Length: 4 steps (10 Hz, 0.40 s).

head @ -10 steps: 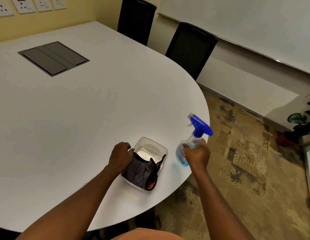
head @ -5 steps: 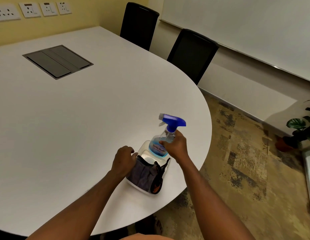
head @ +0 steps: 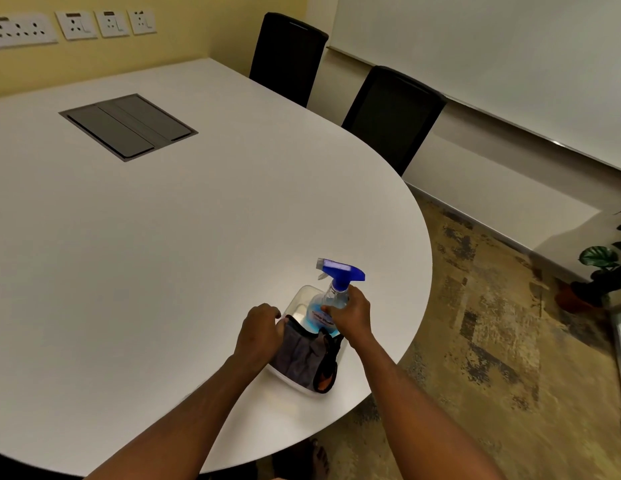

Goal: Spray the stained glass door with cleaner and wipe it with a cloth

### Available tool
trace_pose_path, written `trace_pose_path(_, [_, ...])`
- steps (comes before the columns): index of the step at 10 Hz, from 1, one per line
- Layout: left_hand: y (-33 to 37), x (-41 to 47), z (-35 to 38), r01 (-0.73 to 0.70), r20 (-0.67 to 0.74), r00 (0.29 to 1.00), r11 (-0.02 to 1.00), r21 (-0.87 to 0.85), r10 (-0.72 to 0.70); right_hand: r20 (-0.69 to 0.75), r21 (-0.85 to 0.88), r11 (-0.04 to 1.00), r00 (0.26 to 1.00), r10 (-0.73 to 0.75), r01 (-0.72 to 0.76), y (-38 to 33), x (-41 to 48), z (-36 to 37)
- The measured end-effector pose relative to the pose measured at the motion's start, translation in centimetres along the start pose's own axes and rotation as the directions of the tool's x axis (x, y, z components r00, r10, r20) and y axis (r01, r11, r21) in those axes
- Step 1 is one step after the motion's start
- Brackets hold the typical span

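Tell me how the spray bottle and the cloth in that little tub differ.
The spray bottle stands upright in the tub, clear with blue liquid and a blue trigger top; the cloth is grey, soft and crumpled, draped over the tub's near rim. The right hand wraps the bottle's body; the left hand rests on the cloth's edge. Both sit in the same tub on the white table.

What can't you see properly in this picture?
Head view, the only one:
- Glass door: not in the picture at all.
- Spray bottle label: too small and blurred to read, partly covered by the right hand.
- Clear tub: its inside is hidden by the cloth and bottle.
- Left hand fingertips: tucked behind the cloth.
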<state>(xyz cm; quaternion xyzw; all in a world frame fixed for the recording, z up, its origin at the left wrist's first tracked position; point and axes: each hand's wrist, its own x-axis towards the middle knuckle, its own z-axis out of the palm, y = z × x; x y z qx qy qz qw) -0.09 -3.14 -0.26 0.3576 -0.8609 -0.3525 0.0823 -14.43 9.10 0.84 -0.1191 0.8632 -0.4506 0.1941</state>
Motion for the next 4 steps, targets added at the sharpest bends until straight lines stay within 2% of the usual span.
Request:
trace_pose_path(2, [-0.3,-0.4,-0.2,-0.022,-0.005,1.000,0.999,-0.026,0.022,-0.005,0.050,0.999,1.000,0.021,-0.021,-0.4,-0.3,-0.2])
trace_pose_path(3, [-0.2,-1.1,-0.2,-0.063,-0.011,0.998,0.998,-0.012,0.063,-0.025,0.007,0.999,0.999,0.036,-0.036,0.3,-1.4,-0.4])
trace_pose_path(4, [0.5,-1.5,-0.2,-0.087,-0.034,0.996,0.995,-0.043,0.086,-0.132,-0.044,0.997,0.990,0.054,-0.061,0.1,-2.0,-0.4])
